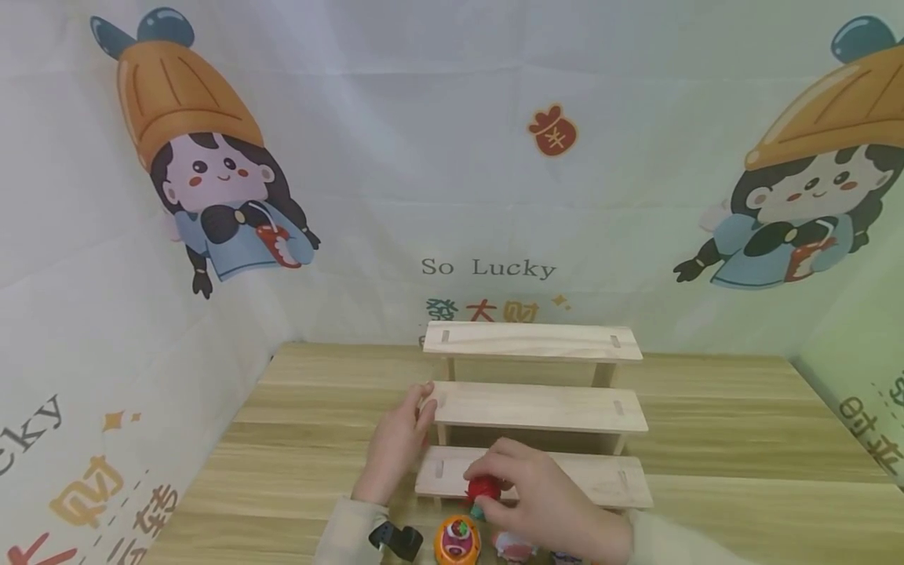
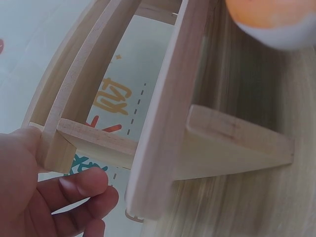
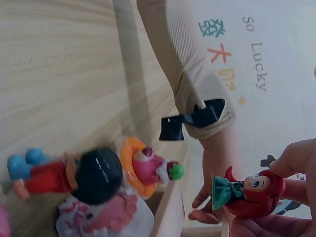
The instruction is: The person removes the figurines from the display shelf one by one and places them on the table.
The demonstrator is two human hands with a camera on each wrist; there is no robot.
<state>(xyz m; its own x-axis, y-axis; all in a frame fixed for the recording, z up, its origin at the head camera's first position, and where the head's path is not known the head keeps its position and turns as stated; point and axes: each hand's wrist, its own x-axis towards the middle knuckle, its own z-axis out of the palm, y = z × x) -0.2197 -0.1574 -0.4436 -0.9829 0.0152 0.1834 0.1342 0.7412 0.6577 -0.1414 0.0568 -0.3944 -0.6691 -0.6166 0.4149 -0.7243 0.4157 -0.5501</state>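
Note:
A three-tier wooden display stand [image 1: 540,406] stands on the table. My left hand [image 1: 397,443] holds the left end of its middle board; the left wrist view shows the thumb against the board end [image 2: 59,158] and the other fingers curled beneath. Over the front part of the lowest board, my right hand [image 1: 554,494] pinches a red-haired doll figurine [image 1: 483,488] by its head. In the right wrist view this figurine [image 3: 249,195] has a green skirt and lies sideways in the picture. Whether its base touches the board is hard to tell.
Several figurines stand before the stand: a pink one in an orange ring [image 1: 457,543], a pink-and-white one [image 1: 514,547], and a black-haired one in red [image 3: 98,175]. Printed cloth [image 1: 381,157] hangs behind the wooden tabletop [image 1: 304,439]. A dark strap [image 1: 397,540] circles the left wrist.

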